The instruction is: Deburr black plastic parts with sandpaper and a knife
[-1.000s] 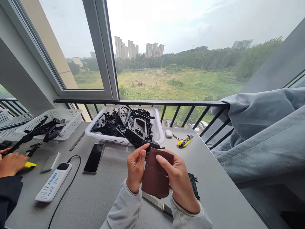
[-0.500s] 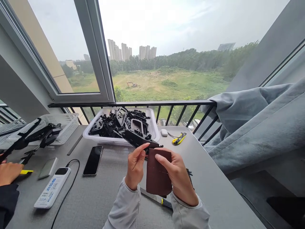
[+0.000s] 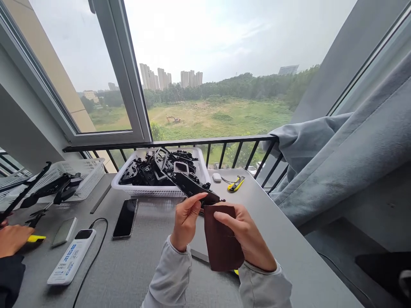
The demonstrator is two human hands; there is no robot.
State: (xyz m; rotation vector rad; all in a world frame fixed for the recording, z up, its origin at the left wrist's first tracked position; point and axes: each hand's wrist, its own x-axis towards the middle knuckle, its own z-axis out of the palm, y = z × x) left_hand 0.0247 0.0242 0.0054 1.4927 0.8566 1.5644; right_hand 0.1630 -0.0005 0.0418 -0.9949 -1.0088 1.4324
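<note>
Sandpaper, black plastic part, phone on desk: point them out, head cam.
Folded sandpaper (image 3: pixel 223 239), head view, on its brown face.
Black plastic part (image 3: pixel 192 186), head view, on its long arm.
Phone (image 3: pixel 126 218), head view, on its dark screen.

Bare left hand (image 3: pixel 186 222) raised, fingers (image 3: pixel 195 202) curled inward, wrist entering a pale grey knit sleeve (image 3: pixel 170 273). Bare right hand (image 3: pixel 247 237) just beside it on its right, fingers extended toward it, wrist in a matching pale grey sleeve (image 3: pixel 265 288).
</note>
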